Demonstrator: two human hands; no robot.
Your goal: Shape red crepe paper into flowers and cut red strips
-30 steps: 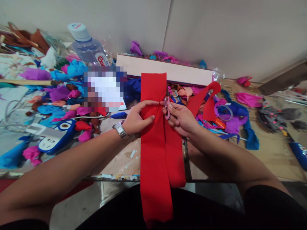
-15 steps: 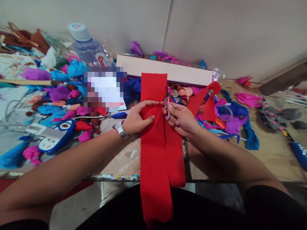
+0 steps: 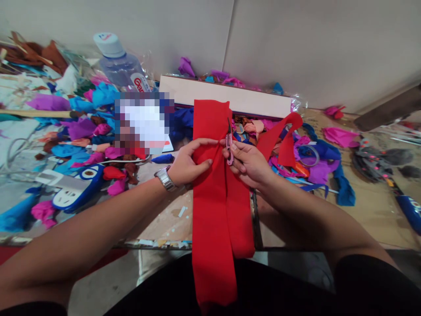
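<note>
A long strip of red crepe paper point(image 3: 212, 228) hangs over the table edge onto my lap, with a second red layer beside it on the right. My left hand point(image 3: 192, 162) lies on the strip with thumb and fingers gripping a gathered fold of it. My right hand point(image 3: 246, 162) holds small pink-handled scissors point(image 3: 229, 151), with their thin dark tip pointing away from me along the strip's right edge. The fingertips of both hands nearly meet at the paper's edge. A loose curl of red paper point(image 3: 286, 136) lies past my right hand.
A clear bottle point(image 3: 121, 66) stands at the back left, near a long pale box point(image 3: 226, 94). Coloured paper scraps point(image 3: 82, 127) cover the left side. A blue and white power strip point(image 3: 77, 188) lies there too. A roll of tape point(image 3: 308, 156) sits at the right.
The scissors' dark tip shows a little more clearly beside the strip. Both hands stay in nearly the same place.
</note>
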